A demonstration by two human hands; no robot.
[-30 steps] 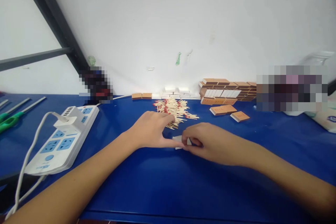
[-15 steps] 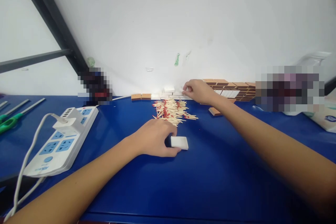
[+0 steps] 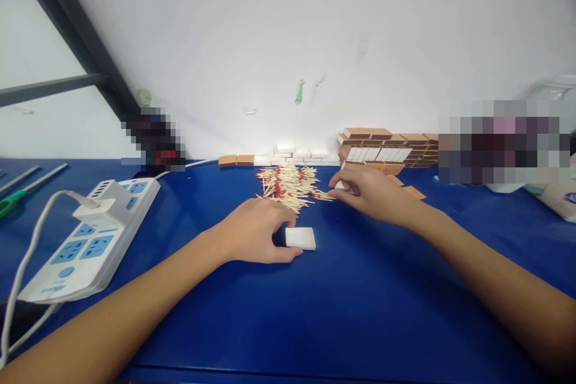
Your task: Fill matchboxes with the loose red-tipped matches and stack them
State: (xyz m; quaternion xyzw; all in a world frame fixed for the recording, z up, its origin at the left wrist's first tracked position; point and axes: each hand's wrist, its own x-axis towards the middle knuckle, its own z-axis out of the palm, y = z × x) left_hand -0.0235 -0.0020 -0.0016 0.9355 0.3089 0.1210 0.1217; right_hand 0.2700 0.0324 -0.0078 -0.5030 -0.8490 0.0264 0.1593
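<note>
My left hand [image 3: 254, 231] rests on the blue table [image 3: 315, 312], its fingers curled round the left end of a small white box [image 3: 300, 238]. My right hand [image 3: 366, 191] lies to the right of a heap of red-tipped matches [image 3: 288, 183], fingers pinched on a small white piece that I cannot make out. A row of white boxes [image 3: 301, 156] lines the wall behind the matches. Brown matchboxes [image 3: 387, 153] are stacked to the right of them.
A white and blue power strip [image 3: 90, 231] with a plug and cable lies at the left. Green-handled tools [image 3: 18, 192] sit at the far left edge. Two brown boxes [image 3: 236, 160] stand by the wall. A blurred patch covers the right rear.
My right hand left the white box in front, reached back to the row of white boxes by the wall, then came forward beside the matches. My left hand stayed on the white box.
</note>
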